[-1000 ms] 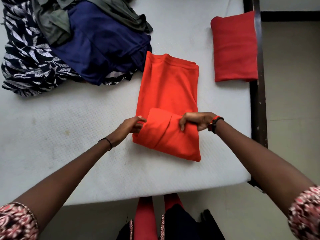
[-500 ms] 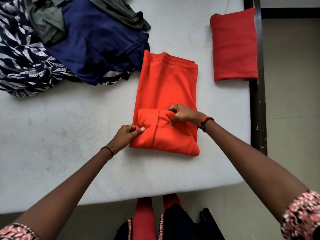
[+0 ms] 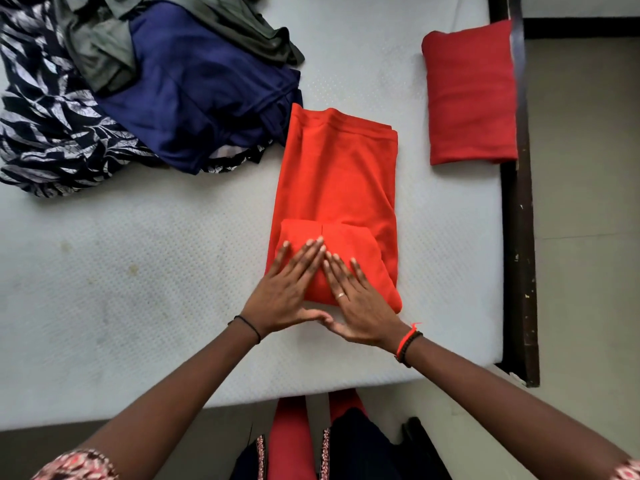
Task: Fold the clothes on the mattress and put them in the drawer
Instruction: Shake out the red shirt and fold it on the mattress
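An orange garment (image 3: pixel 337 181) lies lengthwise in the middle of the white mattress (image 3: pixel 138 271), its near end folded over into a thick flap. My left hand (image 3: pixel 287 292) and my right hand (image 3: pixel 356 299) rest flat side by side on that flap, fingers spread, gripping nothing. A folded red garment (image 3: pixel 469 95) sits at the mattress's far right edge. An unfolded pile lies at the far left: a navy garment (image 3: pixel 207 98), a grey-green one (image 3: pixel 104 46) and a black-and-white leaf-print one (image 3: pixel 45 133). No drawer is in view.
A dark wooden bed frame (image 3: pixel 519 254) runs along the mattress's right side, with tiled floor (image 3: pixel 588 202) beyond it. My legs in red and dark clothing (image 3: pixel 311 445) stand at the near edge of the mattress.
Both hands let go of the orange garment's near end after folding it away from me, and now press flat on the flap.
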Tool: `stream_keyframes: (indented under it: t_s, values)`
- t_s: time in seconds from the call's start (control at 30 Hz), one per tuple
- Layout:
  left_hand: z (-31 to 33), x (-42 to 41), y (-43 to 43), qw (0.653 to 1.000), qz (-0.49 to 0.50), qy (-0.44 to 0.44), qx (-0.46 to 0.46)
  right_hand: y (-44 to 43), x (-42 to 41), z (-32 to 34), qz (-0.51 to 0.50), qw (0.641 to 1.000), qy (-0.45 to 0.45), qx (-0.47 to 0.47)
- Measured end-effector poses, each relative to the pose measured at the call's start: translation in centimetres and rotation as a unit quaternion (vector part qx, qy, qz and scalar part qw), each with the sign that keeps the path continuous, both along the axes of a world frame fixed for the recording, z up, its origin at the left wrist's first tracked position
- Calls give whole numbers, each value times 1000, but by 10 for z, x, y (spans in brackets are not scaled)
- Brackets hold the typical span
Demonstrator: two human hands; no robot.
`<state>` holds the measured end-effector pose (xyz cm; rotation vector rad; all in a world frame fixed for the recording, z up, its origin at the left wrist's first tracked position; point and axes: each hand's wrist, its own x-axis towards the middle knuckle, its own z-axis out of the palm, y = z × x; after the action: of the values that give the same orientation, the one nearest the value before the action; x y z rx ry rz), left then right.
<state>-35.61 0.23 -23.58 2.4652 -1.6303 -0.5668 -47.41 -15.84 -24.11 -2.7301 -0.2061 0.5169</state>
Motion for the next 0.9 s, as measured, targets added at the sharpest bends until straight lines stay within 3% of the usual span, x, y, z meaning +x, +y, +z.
stream_keyframes:
  t_s: [0.17, 0.37, 0.53, 0.67, 0.77, 0.83, 0.9]
  values:
    - [-22, 9, 7, 997, -25, -26, 62, -34, -2, -15, 8, 995, 68, -74]
    - [-20, 9, 2, 997, -22, -9, 73, -38, 5, -14, 29, 992, 92, -85]
    - [-9, 10, 3, 996, -34, 19, 77, -33, -10, -15, 1, 993, 102, -57]
    - [-6, 11, 11, 989, -51, 105, 91, -32, -12, 4, -12, 987, 153, 37]
    - [12, 15, 12, 968, -68, 210, 120, -32, -7, 31, -26, 943, 298, 149]
    - [33, 21, 8, 928, -79, 304, 203, -34, -4, 50, -58, 900, 371, 222]
    - [50, 31, 0, 902, -62, 345, 253, -43, 3, 68, -105, 853, 440, 259]
